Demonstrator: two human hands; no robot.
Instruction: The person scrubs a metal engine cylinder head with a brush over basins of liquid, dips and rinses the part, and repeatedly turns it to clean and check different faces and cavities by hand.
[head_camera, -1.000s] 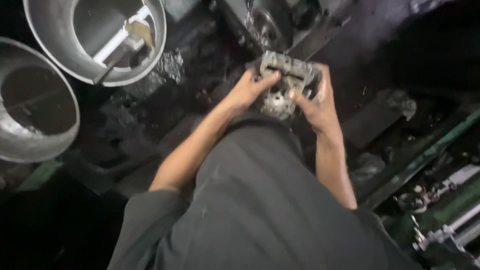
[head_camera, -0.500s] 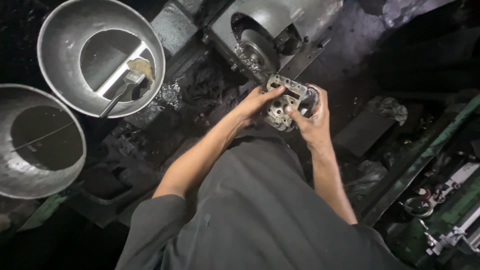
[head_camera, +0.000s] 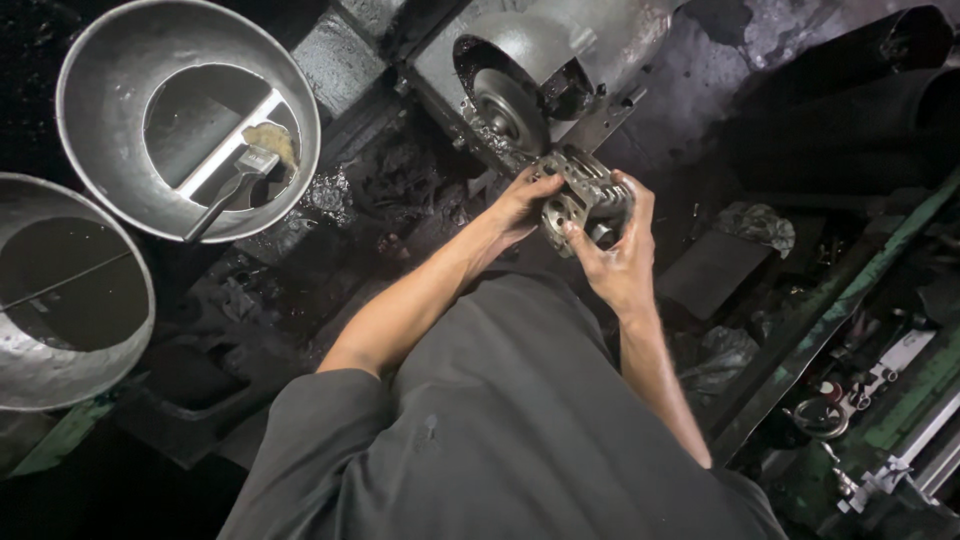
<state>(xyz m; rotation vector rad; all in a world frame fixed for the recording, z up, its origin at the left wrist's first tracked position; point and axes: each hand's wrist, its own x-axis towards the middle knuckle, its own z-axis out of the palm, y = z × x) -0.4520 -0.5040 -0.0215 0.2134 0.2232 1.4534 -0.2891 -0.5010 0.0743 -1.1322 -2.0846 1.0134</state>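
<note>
Now metal casting (head_camera: 585, 190) between both hands' fingers (head_camera: 588, 245).

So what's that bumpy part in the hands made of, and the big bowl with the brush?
The bumpy part looks like cast metal, probably aluminium: dull grey, ribbed, with greasy dark patches. The big bowl seems to be sheet metal, maybe steel: smooth, with a soft silvery shine on its wall.

- The left hand (head_camera: 522, 205) and right hand (head_camera: 618, 262) carried the small metal part (head_camera: 583, 196) up closer to the big grey machine (head_camera: 540, 70).
- The part ended just beside the machine's round wheel (head_camera: 505, 108).
</note>
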